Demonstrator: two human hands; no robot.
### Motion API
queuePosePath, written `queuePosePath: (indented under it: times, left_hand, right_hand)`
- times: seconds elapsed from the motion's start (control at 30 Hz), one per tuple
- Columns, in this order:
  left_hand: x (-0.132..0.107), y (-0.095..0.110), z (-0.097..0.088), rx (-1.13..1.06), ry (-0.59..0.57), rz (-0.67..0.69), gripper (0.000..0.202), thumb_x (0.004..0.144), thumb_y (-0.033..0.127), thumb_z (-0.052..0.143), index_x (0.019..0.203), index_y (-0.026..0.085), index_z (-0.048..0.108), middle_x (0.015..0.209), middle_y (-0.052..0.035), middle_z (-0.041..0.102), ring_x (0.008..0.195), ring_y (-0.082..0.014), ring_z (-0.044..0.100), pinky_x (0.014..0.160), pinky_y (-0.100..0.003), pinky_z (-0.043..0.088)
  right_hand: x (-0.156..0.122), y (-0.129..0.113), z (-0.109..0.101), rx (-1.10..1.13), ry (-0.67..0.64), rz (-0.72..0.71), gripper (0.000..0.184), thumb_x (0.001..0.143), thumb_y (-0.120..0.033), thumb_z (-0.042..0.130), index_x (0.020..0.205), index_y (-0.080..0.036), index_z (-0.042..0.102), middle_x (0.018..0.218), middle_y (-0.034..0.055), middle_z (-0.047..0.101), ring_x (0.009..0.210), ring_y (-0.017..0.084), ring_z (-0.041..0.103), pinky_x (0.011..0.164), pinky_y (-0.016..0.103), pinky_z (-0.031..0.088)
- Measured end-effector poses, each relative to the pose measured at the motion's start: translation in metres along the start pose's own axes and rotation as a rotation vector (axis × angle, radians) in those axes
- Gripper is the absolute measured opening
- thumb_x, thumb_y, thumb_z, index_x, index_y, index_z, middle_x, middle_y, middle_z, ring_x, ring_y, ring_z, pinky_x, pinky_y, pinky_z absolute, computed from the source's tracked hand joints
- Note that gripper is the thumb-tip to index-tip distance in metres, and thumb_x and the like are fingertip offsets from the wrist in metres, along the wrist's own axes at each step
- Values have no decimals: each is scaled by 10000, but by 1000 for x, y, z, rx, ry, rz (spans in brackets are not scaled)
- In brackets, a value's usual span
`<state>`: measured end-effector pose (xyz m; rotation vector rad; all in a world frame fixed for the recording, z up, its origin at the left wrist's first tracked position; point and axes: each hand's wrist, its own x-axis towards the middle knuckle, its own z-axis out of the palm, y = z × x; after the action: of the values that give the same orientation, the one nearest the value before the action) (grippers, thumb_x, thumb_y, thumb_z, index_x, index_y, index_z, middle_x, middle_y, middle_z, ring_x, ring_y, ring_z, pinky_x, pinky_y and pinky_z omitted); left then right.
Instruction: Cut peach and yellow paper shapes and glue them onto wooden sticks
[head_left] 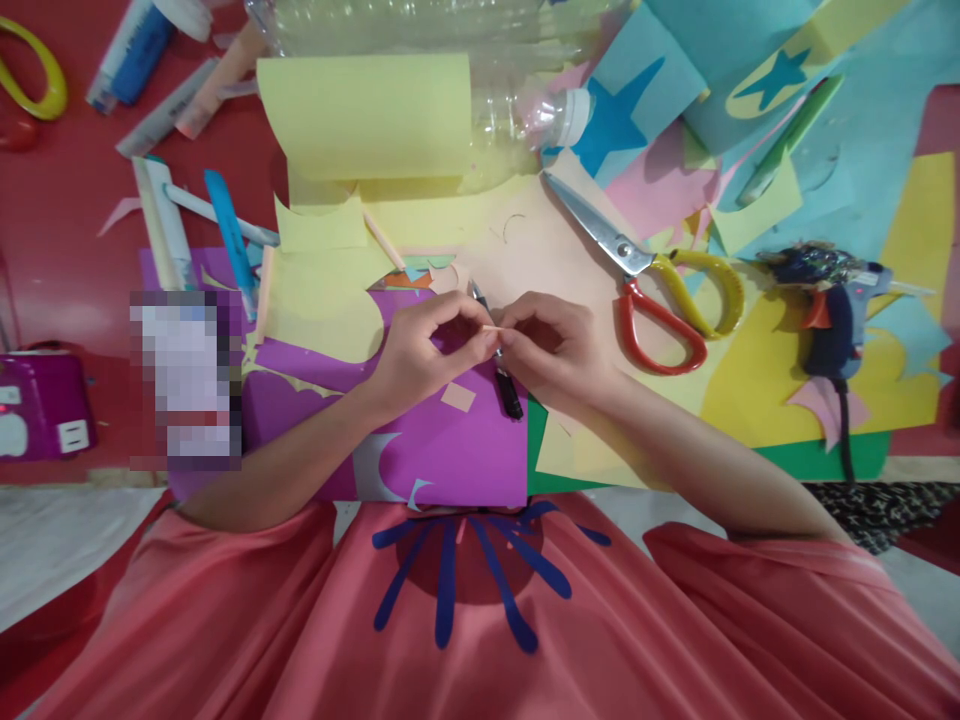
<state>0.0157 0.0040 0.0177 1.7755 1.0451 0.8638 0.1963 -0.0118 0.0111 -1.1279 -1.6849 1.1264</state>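
My left hand and my right hand meet over a purple paper sheet. Both pinch the ends of a small thin pale-orange paper strip between fingertips. A dark craft knife lies just under the hands, its black handle sticking out below my right hand. A small peach paper scrap rests on the purple sheet beneath my left hand.
Red-and-yellow-handled scissors lie to the right, a blue glue gun further right. A clear plastic bottle wrapped in yellow paper lies at the back. Coloured paper sheets and scraps cover the red table. Pens lie back left.
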Motion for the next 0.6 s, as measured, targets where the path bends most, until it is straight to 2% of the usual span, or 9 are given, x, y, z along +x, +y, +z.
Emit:
queuePosePath:
  times: [0.13,0.3,0.6]
  left_hand:
    - [0,2,0,-14,-15,-41,297,861,451,629,744,178,634,655,17,680,597,-90,607,568,-193,475]
    - [0,2,1,-38,-1,-59,285,850,439,652,740,176,637,644,23,681,585,-82,608,554,-180,470]
    - [-1,-1,3,-76,22,-96,281,871,432,627,749,179,643,649,19,669,587,-85,601,553,-192,469]
  right_hand:
    - [0,1,0,-15,-18,-4,125,861,-231,567,762,-165,608,694,-1,641,594,78,534,543,219,407]
    - [0,0,0,-25,-14,10,133,867,-237,567,759,-168,600,678,-4,633,579,80,524,529,221,397]
    - [-1,-1,1,-7,11,78,218,875,-363,594,757,-180,590,663,-7,617,586,90,526,533,228,412]
